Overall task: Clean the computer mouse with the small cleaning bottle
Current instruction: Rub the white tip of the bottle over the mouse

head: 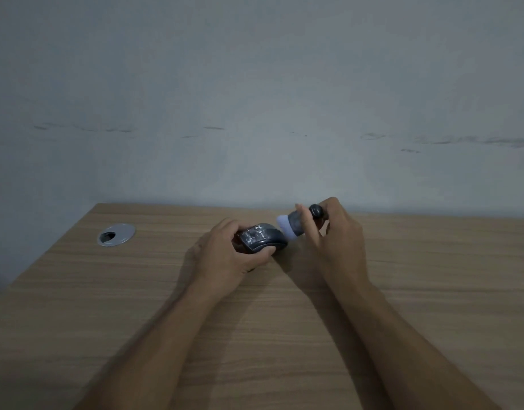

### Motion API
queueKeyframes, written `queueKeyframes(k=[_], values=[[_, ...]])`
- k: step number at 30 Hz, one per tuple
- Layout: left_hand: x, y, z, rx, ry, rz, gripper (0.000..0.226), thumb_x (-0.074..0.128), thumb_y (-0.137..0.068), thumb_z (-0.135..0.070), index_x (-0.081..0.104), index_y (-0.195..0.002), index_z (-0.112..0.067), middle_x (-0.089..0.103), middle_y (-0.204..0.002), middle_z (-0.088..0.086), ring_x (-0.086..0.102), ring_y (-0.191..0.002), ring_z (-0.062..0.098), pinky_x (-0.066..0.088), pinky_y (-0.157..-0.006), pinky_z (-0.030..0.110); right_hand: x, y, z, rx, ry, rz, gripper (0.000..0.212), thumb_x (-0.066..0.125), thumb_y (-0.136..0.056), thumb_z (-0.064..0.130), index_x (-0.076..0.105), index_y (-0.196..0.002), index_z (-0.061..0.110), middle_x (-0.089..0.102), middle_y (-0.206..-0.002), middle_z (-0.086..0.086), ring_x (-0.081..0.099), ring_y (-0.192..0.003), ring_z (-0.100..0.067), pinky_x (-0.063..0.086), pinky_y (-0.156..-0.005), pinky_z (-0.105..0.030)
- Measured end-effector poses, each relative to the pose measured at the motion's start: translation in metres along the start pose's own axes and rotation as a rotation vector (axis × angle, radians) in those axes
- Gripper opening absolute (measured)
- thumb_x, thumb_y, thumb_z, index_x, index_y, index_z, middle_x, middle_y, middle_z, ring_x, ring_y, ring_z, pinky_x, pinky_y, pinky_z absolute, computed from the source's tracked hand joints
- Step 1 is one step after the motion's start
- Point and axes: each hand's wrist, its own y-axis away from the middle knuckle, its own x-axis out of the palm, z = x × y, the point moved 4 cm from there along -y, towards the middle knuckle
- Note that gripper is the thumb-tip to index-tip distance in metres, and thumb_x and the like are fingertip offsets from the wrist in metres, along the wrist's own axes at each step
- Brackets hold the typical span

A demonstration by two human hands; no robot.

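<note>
We see two bare forearms reaching over a wood-grain counter (pixel 402 291) set against a plain grey wall. The left hand (pixel 225 258) has its grip closed around the computer mouse (pixel 259 238), a rounded dark shell with a glossy sheen and pale smears across its top; it sits on the counter inside that grip. The right hand (pixel 333 238) has its grip closed on the small cleaning bottle (pixel 299 224), a dark, stubby cylinder tilted down, with a rounded black end nearest the fingers. Its soft white tip (pixel 284 224) points out of the grip and touches or nearly touches the mouse; we cannot tell which. We judge the wiping step is in hand. Next calls for a steady left hold while the tip is drawn over the smears. Well to the left, a round metal cable grommet (pixel 116 234) sits flush in the counter.
</note>
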Motion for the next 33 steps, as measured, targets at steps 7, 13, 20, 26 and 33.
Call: queueKeyframes(k=[7,13,20,26,33], values=[[-0.002,0.003,-0.004,0.000,-0.066,0.050,0.047,0.095,-0.072,-0.043,0.074,-0.112,-0.032,0.068,-0.107,-0.017,0.063,-0.097,0.000,0.039,-0.071,0.001,0.010,0.008,0.034,-0.221,-0.018,0.052,0.035,0.054,-0.106,0.051,0.056,-0.094,0.018,0.048,-0.088,0.014,0.038,-0.068,-0.005,0.047,-0.066,-0.039],[-0.003,0.005,-0.004,-0.005,-0.086,0.048,0.048,0.092,-0.071,-0.057,0.073,-0.110,-0.035,0.068,-0.106,-0.018,0.063,-0.099,0.000,0.050,-0.083,0.028,0.014,0.001,0.003,-0.076,0.125,0.148,0.034,0.050,-0.105,0.059,0.053,-0.098,0.026,0.048,-0.093,0.016,0.044,-0.069,-0.010,0.056,-0.076,-0.052],[-0.003,0.004,-0.005,-0.017,-0.086,0.046,0.054,0.087,-0.066,-0.064,0.071,-0.112,-0.040,0.069,-0.108,-0.022,0.064,-0.101,0.001,0.054,-0.097,0.047,0.003,0.005,0.034,-0.249,0.019,0.060,0.033,0.043,-0.110,0.057,0.054,-0.105,0.025,0.053,-0.101,0.017,0.049,-0.079,-0.001,0.047,-0.080,-0.043],[-0.003,0.007,-0.008,0.014,-0.057,0.054,0.050,0.085,-0.066,-0.063,0.071,-0.108,-0.041,0.068,-0.106,-0.022,0.063,-0.102,0.002,0.053,-0.098,0.049,0.017,0.007,0.031,-0.236,0.193,0.158,0.050,0.035,-0.105,0.067,0.060,-0.105,0.023,0.062,-0.104,0.009,0.064,-0.084,-0.023,0.048,-0.081,-0.046],[-0.005,0.006,-0.009,0.012,-0.032,0.019,0.043,0.095,-0.070,-0.050,0.075,-0.103,-0.031,0.070,-0.102,-0.014,0.065,-0.099,0.004,0.053,-0.090,0.035,0.005,0.001,0.007,-0.075,0.052,0.080,0.029,0.063,-0.104,0.053,0.061,-0.101,0.024,0.057,-0.097,0.016,0.054,-0.077,-0.004,0.053,-0.085,-0.052]])
